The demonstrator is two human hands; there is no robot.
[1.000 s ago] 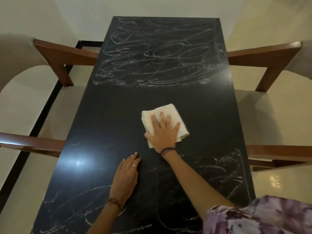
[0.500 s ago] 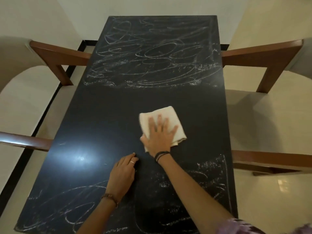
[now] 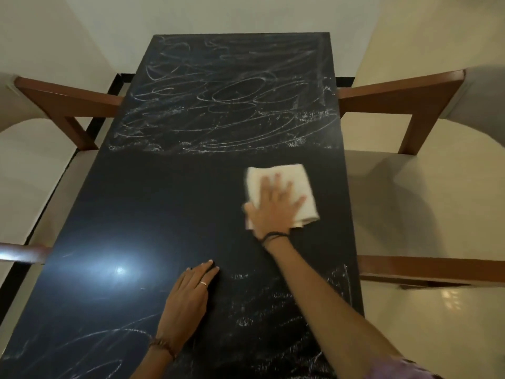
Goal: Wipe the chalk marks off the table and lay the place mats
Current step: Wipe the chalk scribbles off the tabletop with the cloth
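Observation:
A long black table (image 3: 169, 203) runs away from me. Dense white chalk scribbles (image 3: 226, 105) cover its far half, and fainter chalk marks (image 3: 287, 305) lie on the near part. The middle band is dark and free of chalk. My right hand (image 3: 273, 212) presses flat, fingers spread, on a folded white cloth (image 3: 297, 181) at the right of that band. My left hand (image 3: 188, 296) rests palm down on the table nearer to me, holding nothing. No place mats are in view.
Wooden chairs with pale cushions flank the table: one on the left (image 3: 62, 102) and one on the right (image 3: 404, 94), with more wooden rails nearer me on both sides. A lamp's glare (image 3: 120, 269) reflects on the tabletop. A pale wall stands behind the far end.
My right hand has slid the cloth to the right, toward the table's right edge. My left hand has stayed planted on the table.

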